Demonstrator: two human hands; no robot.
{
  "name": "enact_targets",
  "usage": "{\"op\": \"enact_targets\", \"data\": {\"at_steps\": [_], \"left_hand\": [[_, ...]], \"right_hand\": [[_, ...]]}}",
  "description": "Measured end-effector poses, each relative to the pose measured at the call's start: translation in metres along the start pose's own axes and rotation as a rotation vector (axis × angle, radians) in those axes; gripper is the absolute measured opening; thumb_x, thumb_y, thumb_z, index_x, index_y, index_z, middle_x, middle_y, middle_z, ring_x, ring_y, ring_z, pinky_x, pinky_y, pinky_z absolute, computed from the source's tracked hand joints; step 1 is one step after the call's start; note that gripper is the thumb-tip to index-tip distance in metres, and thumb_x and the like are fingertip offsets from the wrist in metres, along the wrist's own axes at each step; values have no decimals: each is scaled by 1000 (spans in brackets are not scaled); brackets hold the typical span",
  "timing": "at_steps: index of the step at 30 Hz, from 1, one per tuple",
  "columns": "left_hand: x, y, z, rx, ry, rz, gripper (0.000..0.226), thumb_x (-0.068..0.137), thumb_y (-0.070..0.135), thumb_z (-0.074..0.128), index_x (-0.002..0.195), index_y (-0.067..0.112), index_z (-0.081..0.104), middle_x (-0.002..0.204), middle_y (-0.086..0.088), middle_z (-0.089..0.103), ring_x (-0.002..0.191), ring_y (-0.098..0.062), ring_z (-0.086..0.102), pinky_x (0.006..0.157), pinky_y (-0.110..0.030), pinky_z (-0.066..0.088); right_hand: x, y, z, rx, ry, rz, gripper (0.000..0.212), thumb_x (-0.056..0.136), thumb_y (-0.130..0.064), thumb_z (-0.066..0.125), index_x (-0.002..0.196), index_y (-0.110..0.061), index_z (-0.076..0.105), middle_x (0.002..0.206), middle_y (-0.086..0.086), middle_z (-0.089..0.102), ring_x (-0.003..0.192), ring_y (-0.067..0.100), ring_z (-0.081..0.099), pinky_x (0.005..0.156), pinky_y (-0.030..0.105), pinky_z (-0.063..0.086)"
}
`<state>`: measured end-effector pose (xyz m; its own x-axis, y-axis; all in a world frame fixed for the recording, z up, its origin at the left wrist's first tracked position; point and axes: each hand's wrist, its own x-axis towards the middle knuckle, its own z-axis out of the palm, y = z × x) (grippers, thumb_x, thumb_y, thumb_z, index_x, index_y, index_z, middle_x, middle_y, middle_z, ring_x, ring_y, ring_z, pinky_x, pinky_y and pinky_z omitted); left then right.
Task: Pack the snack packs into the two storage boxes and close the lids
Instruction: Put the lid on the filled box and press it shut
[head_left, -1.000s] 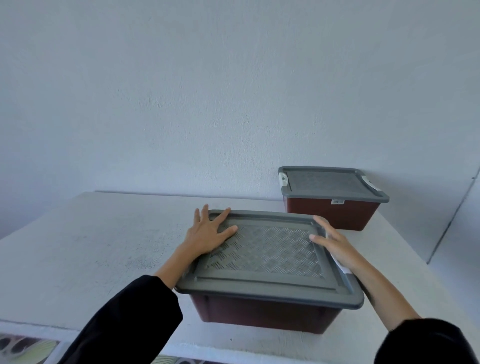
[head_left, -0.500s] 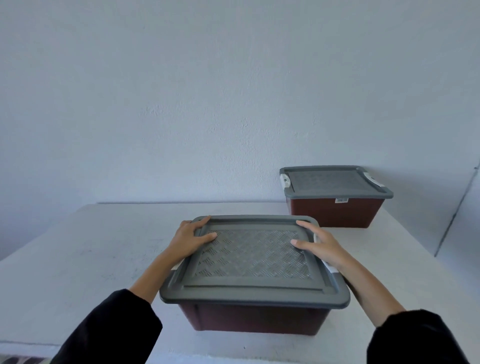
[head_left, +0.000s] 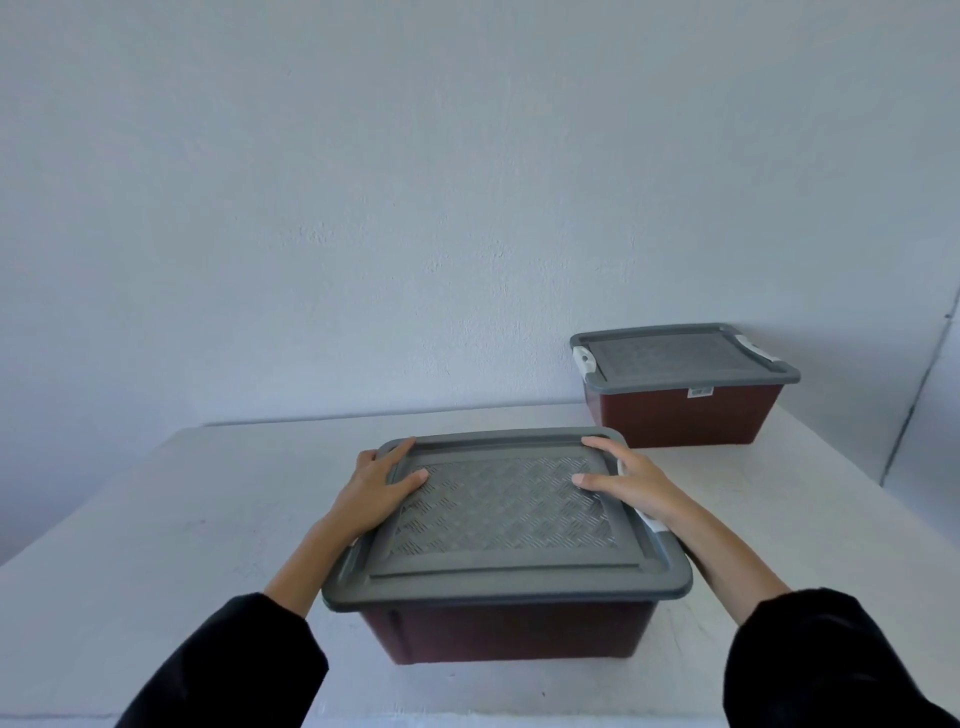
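Note:
A dark red storage box stands near the table's front edge, covered by its grey patterned lid. My left hand lies over the lid's left edge, thumb on top and fingers curled round the rim. My right hand rests on the lid's right edge above a white latch. A second dark red box with a grey lid and white latches stands at the back right against the wall. No snack packs are visible.
The white table runs back to a pale wall. Its front edge lies just below my black sleeves. The right table edge drops off beyond the far box.
Both hands slid from flat on top of the lid outward to its left and right edges. The view shifted, so the near box now sits more squarely in front of me.

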<state>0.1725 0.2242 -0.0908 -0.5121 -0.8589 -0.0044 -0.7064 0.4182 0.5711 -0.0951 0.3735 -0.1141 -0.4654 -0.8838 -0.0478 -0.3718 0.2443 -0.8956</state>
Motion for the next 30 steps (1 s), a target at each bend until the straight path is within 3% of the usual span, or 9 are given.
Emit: {"op": "enact_targets", "data": {"at_steps": [5, 8, 11, 16, 19, 24, 30], "left_hand": [[-6, 3, 2, 89, 15, 38, 59, 94, 47, 41, 147, 32, 20, 154, -13, 8, 141, -33, 19, 113, -44, 23], [-9, 7, 7, 277, 113, 142, 54, 97, 41, 34, 147, 22, 22, 157, -7, 7, 144, -26, 11, 115, -43, 22], [-13, 10, 12, 383, 94, 223, 49, 100, 35, 28, 147, 21, 23, 157, -3, 13, 145, -19, 10, 118, -41, 11], [-36, 18, 24, 486, 7, 227, 50, 101, 37, 20, 149, 25, 11, 158, 0, 5, 146, -19, 3, 117, -42, -2], [-52, 28, 29, 346, -98, 273, 50, 101, 38, 24, 148, 27, 14, 158, -1, 4, 146, -21, 0, 117, -38, 0], [-74, 35, 29, 170, -54, 417, 40, 98, 38, 36, 138, 34, 40, 153, 8, 28, 144, -13, 18, 114, -33, 20], [-98, 35, 39, 205, 172, 497, 37, 97, 38, 37, 130, 29, 53, 141, 10, 47, 130, -9, 44, 100, -27, 40]], "right_hand": [[-9, -9, -1, -153, 5, 3, 66, 77, -45, 67, 136, -34, 39, 147, 4, 35, 137, 24, 30, 109, 38, 29], [-21, -18, 3, -535, 27, 7, 62, 87, -53, 48, 143, -36, 27, 155, 12, 10, 143, 32, 12, 113, 48, 22], [-41, -25, 18, -814, 91, -83, 48, 98, -43, 30, 145, -35, 22, 157, 11, -5, 144, 34, -4, 115, 49, 10], [-65, -31, 40, -909, 61, -215, 46, 100, -35, 26, 145, -29, 25, 156, 3, 17, 145, 22, 12, 116, 41, 11], [-74, -38, 43, -884, 50, -230, 45, 99, -35, 30, 144, -27, 29, 154, 1, 23, 144, 20, 17, 115, 38, 13], [-98, -48, 65, -766, 23, -317, 43, 98, -36, 34, 140, -29, 37, 152, -5, 30, 142, 16, 22, 113, 31, 22], [-118, -40, 76, -712, 231, -470, 36, 98, -30, 35, 128, -26, 54, 138, -9, 50, 130, 9, 42, 100, 23, 38]]}}
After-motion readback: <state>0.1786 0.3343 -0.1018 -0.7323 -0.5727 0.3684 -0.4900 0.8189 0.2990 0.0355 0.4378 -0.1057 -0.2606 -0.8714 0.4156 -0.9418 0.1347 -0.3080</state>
